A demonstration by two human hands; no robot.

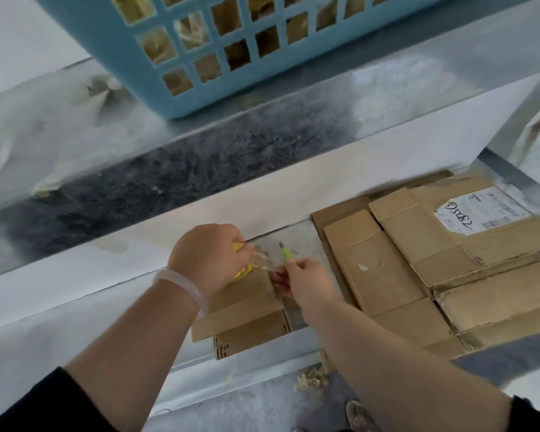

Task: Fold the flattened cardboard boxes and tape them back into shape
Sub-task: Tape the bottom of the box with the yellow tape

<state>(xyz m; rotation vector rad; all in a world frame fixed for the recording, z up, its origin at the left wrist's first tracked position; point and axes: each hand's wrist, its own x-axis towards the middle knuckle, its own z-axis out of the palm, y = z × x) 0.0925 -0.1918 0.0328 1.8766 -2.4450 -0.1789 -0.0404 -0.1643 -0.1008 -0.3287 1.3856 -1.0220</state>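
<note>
Metal shelf unit [293, 194] fills the view, w/ a blue basket [184, 104] on the upper level. On the lower level, R side, lies a stack of flattened boxes [418, 263], the top one w/ a shipping label [480, 210]. Small box [243, 310], partly folded, sits just L of the stack and directly under both hands. L hand [209, 257] is clenched round a yellow tape roll [239, 246]; R hand [309, 285] pinches the free end of a clear tape strip [262, 265]. Strip is stretched L-to-R between the hands, just above the box's far R corner. Green cutter [286, 252] lies on the shelf just beyond the strip. Looks like the taping step. The box lies below and nearer the person than the strip, so the tape needs to come down and back. R hand is closer to the box's R edge; the seam isn't visible.
</note>
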